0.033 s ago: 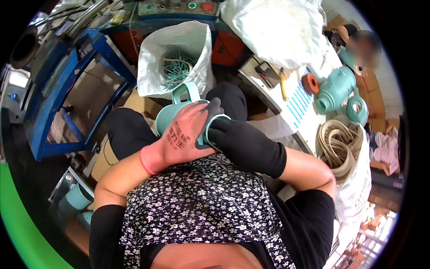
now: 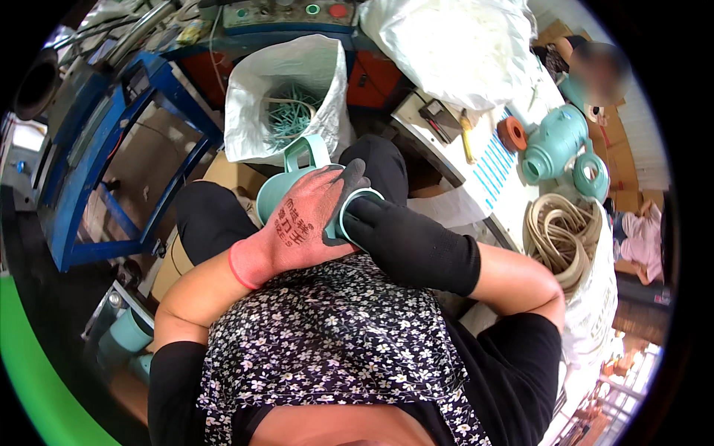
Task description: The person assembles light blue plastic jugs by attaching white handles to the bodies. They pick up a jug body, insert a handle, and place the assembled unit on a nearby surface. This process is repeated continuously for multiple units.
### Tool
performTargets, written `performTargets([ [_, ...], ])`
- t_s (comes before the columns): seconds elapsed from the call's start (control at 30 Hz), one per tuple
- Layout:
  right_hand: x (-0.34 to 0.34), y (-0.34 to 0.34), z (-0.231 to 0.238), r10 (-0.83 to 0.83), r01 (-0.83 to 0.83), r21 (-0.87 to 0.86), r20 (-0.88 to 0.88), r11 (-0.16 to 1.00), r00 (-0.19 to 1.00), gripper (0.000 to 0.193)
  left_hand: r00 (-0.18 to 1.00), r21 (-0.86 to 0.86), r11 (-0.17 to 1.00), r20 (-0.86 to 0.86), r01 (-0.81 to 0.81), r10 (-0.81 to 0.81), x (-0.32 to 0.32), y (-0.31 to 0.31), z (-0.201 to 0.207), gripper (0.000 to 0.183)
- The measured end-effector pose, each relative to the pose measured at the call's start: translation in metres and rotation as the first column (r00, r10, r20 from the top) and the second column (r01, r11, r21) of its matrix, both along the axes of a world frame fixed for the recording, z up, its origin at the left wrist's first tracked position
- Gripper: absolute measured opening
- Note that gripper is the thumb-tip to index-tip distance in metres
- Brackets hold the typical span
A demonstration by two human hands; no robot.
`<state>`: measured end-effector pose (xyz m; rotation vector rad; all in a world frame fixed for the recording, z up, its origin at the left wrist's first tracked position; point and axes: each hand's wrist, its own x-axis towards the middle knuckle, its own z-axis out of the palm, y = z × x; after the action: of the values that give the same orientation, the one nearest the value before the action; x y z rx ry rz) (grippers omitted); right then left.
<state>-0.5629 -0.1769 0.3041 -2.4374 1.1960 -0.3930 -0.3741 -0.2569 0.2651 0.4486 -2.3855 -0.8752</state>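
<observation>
A teal plastic jug [image 2: 277, 192] with a loop handle lies tilted across my lap, its round mouth toward the right. My left hand [image 2: 306, 215], in a red glove with dark fingertips, is wrapped over the jug's body near the mouth. My right hand [image 2: 416, 241], in a black glove, has its bent fingers pressed together and reaching into the open mouth. The rim hides the fingertips, so whether they grip some small thing does not show. The handle [image 2: 306, 152] points up, away from me.
Ahead stands a white sack [image 2: 286, 97] holding teal plastic scraps. On the right-hand table [image 2: 416, 111] are a yellow-handled cutter [image 2: 467, 137], a brown tape roll [image 2: 512, 134] and teal jug parts [image 2: 556, 145]. A sack with coiled beige strips [image 2: 559, 238] is nearer. Blue frame [image 2: 82, 178] at left. Another person sits far right.
The view has shifted very slightly. My right wrist sits a little farther right, while the left hand keeps the same hold on the jug.
</observation>
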Motion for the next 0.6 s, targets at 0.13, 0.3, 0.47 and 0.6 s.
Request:
performTargets([
  [0.13, -0.018, 0.005, 0.011, 0.284, -0.252, 0.189, -0.171, 0.949, 0.943, 0.034, 0.974, -0.075, 0.971, 0.05, 0.226, -0.223, -0.013, -0.002, 0.008, 0.074],
  [0.3, -0.026, 0.016, -0.013, 0.306, -0.289, 0.125, -0.156, 0.949, 0.939, 0.023, 0.943, -0.144, 0.933, 0.108, 0.329, -0.315, -0.023, 0.005, 0.007, 0.075],
  [0.47, -0.024, 0.009, -0.017, 0.229, -0.229, -0.001, -0.05, 0.973, 0.972, 0.012, 0.95, -0.04, 0.95, 0.049, 0.31, -0.308, -0.022, -0.005, 0.005, 0.078],
  [0.6, -0.023, 0.005, -0.018, 0.155, -0.15, 0.212, -0.007, 0.966, 0.988, 0.013, 0.954, -0.059, 0.952, 0.022, 0.299, -0.298, -0.021, -0.007, 0.002, 0.075],
])
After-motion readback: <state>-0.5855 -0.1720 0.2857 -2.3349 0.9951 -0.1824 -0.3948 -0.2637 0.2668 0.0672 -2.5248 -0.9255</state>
